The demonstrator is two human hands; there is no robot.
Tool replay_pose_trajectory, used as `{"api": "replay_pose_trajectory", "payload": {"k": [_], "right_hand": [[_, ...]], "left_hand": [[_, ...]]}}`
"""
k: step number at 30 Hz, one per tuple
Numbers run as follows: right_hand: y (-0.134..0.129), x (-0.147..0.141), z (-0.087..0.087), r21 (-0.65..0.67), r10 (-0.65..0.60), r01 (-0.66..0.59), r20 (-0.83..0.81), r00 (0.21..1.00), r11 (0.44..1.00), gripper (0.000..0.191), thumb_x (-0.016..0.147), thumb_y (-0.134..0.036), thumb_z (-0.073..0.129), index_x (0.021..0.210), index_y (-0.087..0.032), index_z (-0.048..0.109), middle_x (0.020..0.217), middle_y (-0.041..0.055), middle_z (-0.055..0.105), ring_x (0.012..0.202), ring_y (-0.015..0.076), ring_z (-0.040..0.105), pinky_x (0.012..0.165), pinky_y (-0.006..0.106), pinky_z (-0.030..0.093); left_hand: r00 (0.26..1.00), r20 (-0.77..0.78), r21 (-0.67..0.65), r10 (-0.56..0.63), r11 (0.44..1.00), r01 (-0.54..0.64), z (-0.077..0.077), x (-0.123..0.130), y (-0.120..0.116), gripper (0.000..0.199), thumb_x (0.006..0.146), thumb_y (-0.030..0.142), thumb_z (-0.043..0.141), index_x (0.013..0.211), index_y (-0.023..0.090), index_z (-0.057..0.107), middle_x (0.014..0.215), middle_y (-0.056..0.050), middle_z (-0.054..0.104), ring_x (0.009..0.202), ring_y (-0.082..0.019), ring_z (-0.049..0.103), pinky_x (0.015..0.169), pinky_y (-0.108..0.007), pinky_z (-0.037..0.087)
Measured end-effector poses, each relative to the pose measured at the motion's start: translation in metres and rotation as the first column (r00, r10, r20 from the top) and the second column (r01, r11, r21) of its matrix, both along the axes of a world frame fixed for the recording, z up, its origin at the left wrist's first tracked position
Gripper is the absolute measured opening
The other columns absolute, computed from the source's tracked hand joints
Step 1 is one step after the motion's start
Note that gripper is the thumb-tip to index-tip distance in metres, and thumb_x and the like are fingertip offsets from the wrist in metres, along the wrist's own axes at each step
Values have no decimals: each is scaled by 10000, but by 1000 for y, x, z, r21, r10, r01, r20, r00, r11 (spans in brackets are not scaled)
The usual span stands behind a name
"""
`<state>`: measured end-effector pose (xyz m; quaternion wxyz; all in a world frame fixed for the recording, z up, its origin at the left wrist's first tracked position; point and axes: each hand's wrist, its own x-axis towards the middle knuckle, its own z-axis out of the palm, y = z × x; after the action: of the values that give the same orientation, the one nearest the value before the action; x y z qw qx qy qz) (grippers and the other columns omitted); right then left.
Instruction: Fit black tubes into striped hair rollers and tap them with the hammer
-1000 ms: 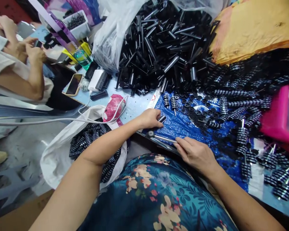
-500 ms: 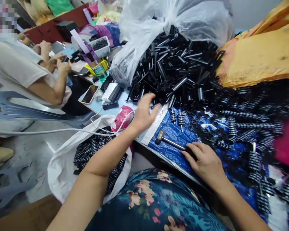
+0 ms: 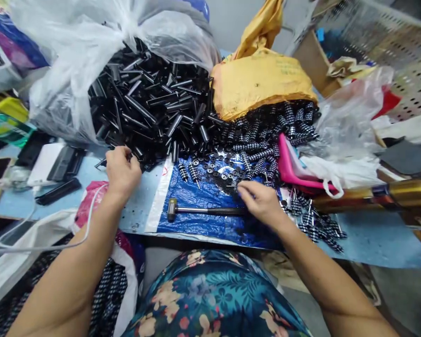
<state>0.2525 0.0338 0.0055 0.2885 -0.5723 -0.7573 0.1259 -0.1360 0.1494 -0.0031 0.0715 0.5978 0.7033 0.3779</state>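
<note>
My left hand [image 3: 122, 171] is at the lower left edge of a pile of black tubes [image 3: 140, 110], its fingers curled in; what they hold is hidden. My right hand [image 3: 261, 201] is closed in a pinch over the blue plastic sheet [image 3: 196, 227], beside small black washers [image 3: 224, 176]. A thin light sliver shows by its fingertips, too small to name. Below lies a small hammer [image 3: 191, 210], its head to the left and its grip end close under my right hand. Two ribbed black-and-white rollers [image 3: 193, 173], one with a metal pin showing, lie on the sheet.
More ribbed rollers [image 3: 259, 133] spill from a yellow sack [image 3: 263, 82]. A pink plastic tray [image 3: 291, 166] stands right, near a gold cylinder [image 3: 347, 199]. A clear plastic bag [image 3: 66, 84] hangs over the tubes. A white cable [image 3: 87, 229] crosses my left forearm.
The view has swung right. My right hand has let go of the hammer's handle and moved up to the washers, fingers pinched. My left hand has reached the tube pile, fingers now curled.
</note>
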Motion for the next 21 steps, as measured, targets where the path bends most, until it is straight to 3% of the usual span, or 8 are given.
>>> {"api": "replay_pose_trajectory", "payload": {"k": [2, 4, 7, 9, 11, 15, 18, 21], "right_hand": [[26, 13, 7, 32, -229, 226, 141, 963, 974, 310, 1005, -390, 436, 1059, -192, 668, 984, 110, 750, 856, 228, 700, 807, 356, 513], [55, 20, 10, -32, -355, 394, 368, 859, 919, 355, 993, -425, 441, 1119, -151, 627, 920, 156, 740, 823, 277, 694, 765, 378, 488], [87, 20, 5, -177, -288, 459, 574, 766, 871, 409, 961, -438, 491, 1184, -106, 580, 948, 217, 728, 867, 336, 693, 754, 406, 472], [97, 19, -1, -216, -252, 451, 591, 766, 866, 425, 948, -430, 519, 1232, -116, 562, 1003, 216, 728, 913, 341, 693, 769, 411, 476], [99, 21, -6, -212, -244, 421, 559, 793, 882, 421, 938, -415, 546, 1263, -148, 558, 1043, 189, 732, 954, 328, 689, 793, 408, 484], [93, 28, -7, -175, -190, 297, 455, 870, 939, 359, 913, -388, 603, 1219, -200, 599, 1057, 134, 740, 1005, 313, 680, 834, 404, 498], [82, 27, 0, -138, -152, 206, 326, 933, 969, 311, 915, -379, 605, 1179, -213, 616, 1045, 104, 742, 958, 280, 694, 842, 394, 514], [59, 18, 7, -107, -90, 99, 91, 992, 989, 295, 906, -403, 617, 1133, -215, 628, 1000, 76, 736, 889, 236, 701, 832, 374, 540]], "left_hand": [[998, 63, -20, -6, 1000, 7, -5, 3, -9, 258, 748, 137, 633, 964, 225, 523, 848, -38, 563, 878, -270, 590, 840, -410, 446], [983, 176, -50, 50, 998, -42, -8, 5, -11, 309, 748, 182, 654, 1016, 225, 507, 764, 3, 573, 691, -217, 577, 707, -356, 446], [920, 344, -104, 188, 981, -162, -7, 8, -4, 318, 752, 320, 715, 960, 217, 497, 688, 30, 571, 576, -172, 553, 578, -296, 404], [823, 488, -173, 290, 957, -234, -4, 12, 4, 306, 739, 349, 731, 866, 214, 488, 628, 41, 542, 518, -149, 527, 508, -268, 361], [664, 659, -254, 353, 936, -245, 0, 14, 11, 267, 734, 300, 716, 797, 213, 472, 572, 57, 493, 462, -120, 477, 454, -243, 302], [371, 865, -308, 338, 941, -140, 4, 13, 11, 169, 718, 215, 661, 768, 196, 501, 611, 36, 539, 465, -87, 478, 429, -208, 291], [268, 906, -312, 329, 944, -104, 3, 8, 7, 146, 693, 199, 642, 774, 202, 521, 637, 19, 573, 496, -97, 514, 455, -210, 365], [256, 916, -281, 308, 950, -135, 5, 7, 0, 143, 668, 197, 632, 768, 197, 530, 646, 16, 570, 507, -93, 514, 495, -222, 410]]}}
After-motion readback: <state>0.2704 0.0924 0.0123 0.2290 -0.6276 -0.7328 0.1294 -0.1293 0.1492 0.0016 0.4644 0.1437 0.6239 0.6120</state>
